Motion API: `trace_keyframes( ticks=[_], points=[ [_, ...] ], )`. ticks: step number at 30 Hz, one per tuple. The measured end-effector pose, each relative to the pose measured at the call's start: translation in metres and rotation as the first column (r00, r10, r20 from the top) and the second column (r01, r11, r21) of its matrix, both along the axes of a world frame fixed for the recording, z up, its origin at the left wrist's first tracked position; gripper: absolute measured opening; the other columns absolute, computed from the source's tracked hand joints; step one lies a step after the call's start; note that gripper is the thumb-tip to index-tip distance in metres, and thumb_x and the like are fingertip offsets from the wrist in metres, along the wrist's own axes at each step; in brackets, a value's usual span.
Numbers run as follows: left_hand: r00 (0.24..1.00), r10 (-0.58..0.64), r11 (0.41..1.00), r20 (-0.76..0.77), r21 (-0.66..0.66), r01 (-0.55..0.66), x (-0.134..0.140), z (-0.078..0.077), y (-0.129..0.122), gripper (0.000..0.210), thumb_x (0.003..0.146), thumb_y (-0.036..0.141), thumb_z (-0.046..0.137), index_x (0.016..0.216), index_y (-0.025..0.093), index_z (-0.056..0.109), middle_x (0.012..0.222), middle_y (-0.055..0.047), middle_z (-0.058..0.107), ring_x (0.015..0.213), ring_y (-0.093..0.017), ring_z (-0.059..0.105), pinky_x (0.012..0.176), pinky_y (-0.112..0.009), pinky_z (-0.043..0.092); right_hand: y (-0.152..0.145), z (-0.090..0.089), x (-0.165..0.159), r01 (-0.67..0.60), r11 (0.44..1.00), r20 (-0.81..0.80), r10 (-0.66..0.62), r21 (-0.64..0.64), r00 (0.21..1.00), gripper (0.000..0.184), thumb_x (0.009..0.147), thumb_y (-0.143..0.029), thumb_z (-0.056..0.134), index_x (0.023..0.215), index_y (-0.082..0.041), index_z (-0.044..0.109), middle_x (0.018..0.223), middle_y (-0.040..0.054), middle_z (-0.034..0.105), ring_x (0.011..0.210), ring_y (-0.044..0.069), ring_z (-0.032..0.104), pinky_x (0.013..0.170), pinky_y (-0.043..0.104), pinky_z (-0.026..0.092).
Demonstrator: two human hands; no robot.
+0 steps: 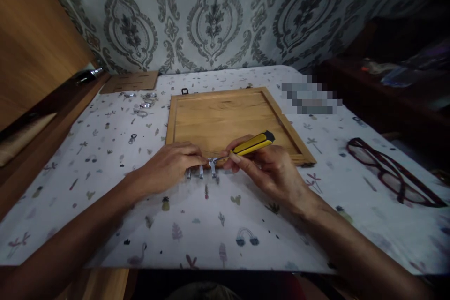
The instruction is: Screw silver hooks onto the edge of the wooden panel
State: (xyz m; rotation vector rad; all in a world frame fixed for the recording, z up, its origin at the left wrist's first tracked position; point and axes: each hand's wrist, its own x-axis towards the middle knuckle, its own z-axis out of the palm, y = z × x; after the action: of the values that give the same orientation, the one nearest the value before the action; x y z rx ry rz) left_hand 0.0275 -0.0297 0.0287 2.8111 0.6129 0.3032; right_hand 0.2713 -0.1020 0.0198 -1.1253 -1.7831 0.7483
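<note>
A wooden framed panel (225, 117) lies flat on the cloth-covered table. Several shiny metal hooks (213, 168) hang in a row along its near edge. My left hand (170, 164) rests at that edge, its curled fingers closed around the top of the hooks, with the fingertips against the rightmost one. In my right hand (270, 168) is a yellow and black screwdriver (253, 143), slanted, its thin shaft pointing left and down to that same hook. Whether the tip sits in a screw is too small to tell.
Loose metal hooks (146, 101) lie at the back left before a cardboard sheet (130, 81). A small dark ring-like piece (132, 138) is left of the panel. Dark-red glasses (393, 173) lie at right, with a blurred-out item (309, 98) behind. A wooden cabinet (45, 33) stands left.
</note>
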Motion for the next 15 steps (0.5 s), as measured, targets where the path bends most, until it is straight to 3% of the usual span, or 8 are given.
trace_keyframes(
  ticks=[5,15],
  points=[
    [0.996,-0.017,1.0,0.091,-0.011,0.018,-0.0014,-0.0035,0.0006,0.04,0.103,0.012,0.036,0.123,0.019,0.069,0.107,-0.008,0.074,0.099,-0.02,0.068,0.084,-0.032,0.056,0.0004,0.0008,-0.0002,0.009,1.0,-0.004,-0.009,0.015,1.0,0.037,0.1,-0.049,0.056,0.084,-0.018,0.068,0.082,0.0087,0.077,0.077,0.02,0.075,0.066,0.031,0.061],
    [0.999,-0.026,0.998,-0.042,0.063,0.029,0.0023,-0.002,0.0009,0.029,0.099,0.012,0.052,0.119,0.022,0.071,0.108,-0.006,0.073,0.097,-0.021,0.068,0.084,-0.032,0.054,-0.0009,0.0062,-0.0023,0.015,1.0,0.017,-0.015,-0.009,1.0,0.042,0.099,-0.053,0.055,0.081,-0.019,0.071,0.083,0.0089,0.077,0.075,0.019,0.074,0.062,0.029,0.061]
  ],
)
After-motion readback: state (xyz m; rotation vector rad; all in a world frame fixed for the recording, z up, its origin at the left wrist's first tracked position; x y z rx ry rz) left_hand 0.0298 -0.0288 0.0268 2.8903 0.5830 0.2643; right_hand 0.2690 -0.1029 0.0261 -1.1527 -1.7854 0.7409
